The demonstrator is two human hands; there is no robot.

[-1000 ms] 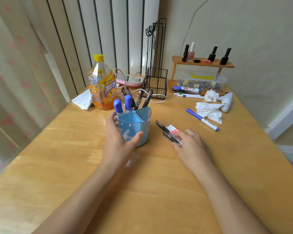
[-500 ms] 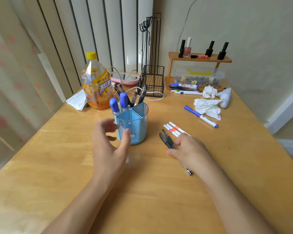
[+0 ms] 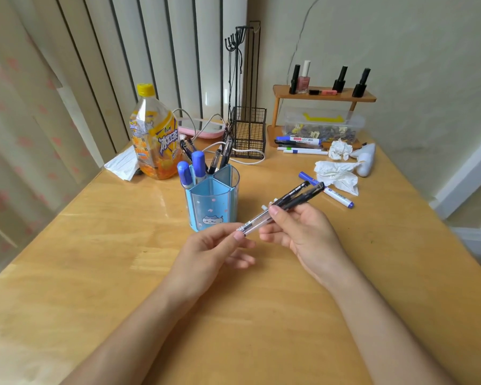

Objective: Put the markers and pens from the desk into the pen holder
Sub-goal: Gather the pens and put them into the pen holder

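Note:
My right hand [image 3: 303,234] grips a bundle of black-capped clear pens [image 3: 292,200] lifted off the desk, tilted up to the right. My left hand [image 3: 206,251] pinches the lower end of the same bundle, just in front of the blue pen holder [image 3: 214,202]. The holder stands mid-desk with two blue markers [image 3: 192,169] and several dark pens in its back compartments. A blue-capped white marker [image 3: 336,194] lies on the desk to the right. More markers [image 3: 300,145] rest at the foot of the wooden shelf. The small coloured markers seen earlier are hidden behind my right hand.
An orange drink bottle [image 3: 153,140] stands left of the holder, with a folded tissue [image 3: 124,165] beside it. Behind are a black wire basket [image 3: 249,136], a white cable and a wooden shelf [image 3: 324,95] of nail polish. Crumpled tissues [image 3: 338,173] lie at the right.
My right hand has lifted the black pens off the desk. My left hand has left the holder and taken the lower end of the pens.

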